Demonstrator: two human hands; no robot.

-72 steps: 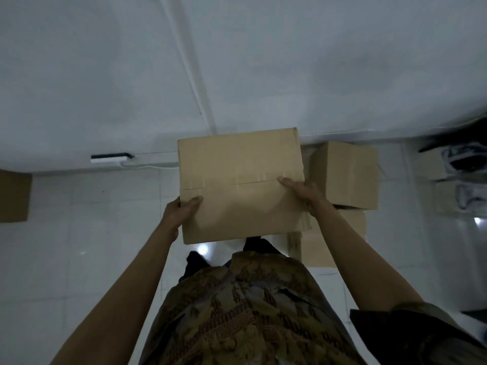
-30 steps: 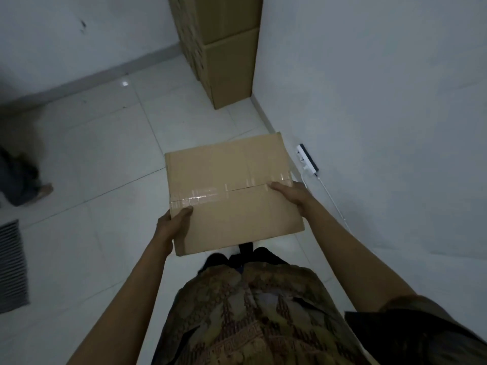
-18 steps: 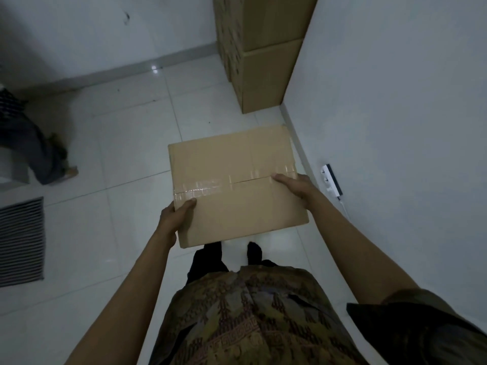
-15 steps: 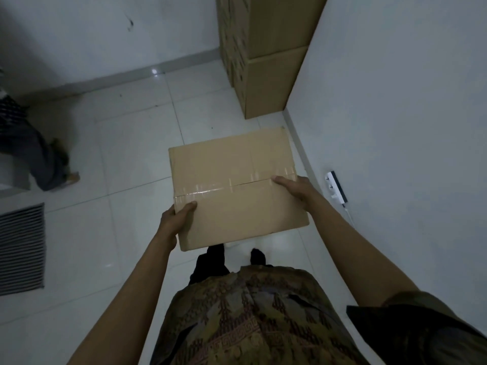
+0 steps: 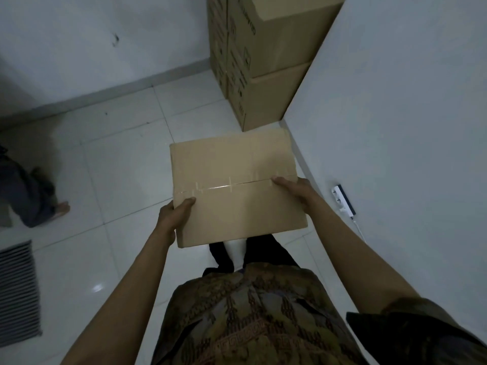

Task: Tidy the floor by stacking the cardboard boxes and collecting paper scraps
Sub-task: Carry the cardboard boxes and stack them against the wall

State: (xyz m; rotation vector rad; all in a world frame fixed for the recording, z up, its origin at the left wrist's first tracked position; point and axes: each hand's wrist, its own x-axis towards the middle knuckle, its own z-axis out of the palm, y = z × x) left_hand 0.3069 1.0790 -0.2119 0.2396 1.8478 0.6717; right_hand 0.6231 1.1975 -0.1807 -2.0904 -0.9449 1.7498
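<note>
Both hands grip a taped box [image 5: 237, 191] by its side edges, left hand [image 5: 175, 214] and right hand [image 5: 297, 192], carrying it above the floor [image 5: 118, 164]. A stack [image 5: 266, 61] stands in the floor's corner ahead. This box is not yet stacked; no scraps show.

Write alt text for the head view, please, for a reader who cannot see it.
A person's left hand and right hand grip a taped cardboard box above a white tiled floor. Ahead, two larger boxes stand stacked in the corner; a power strip lies by the right wall.
</note>
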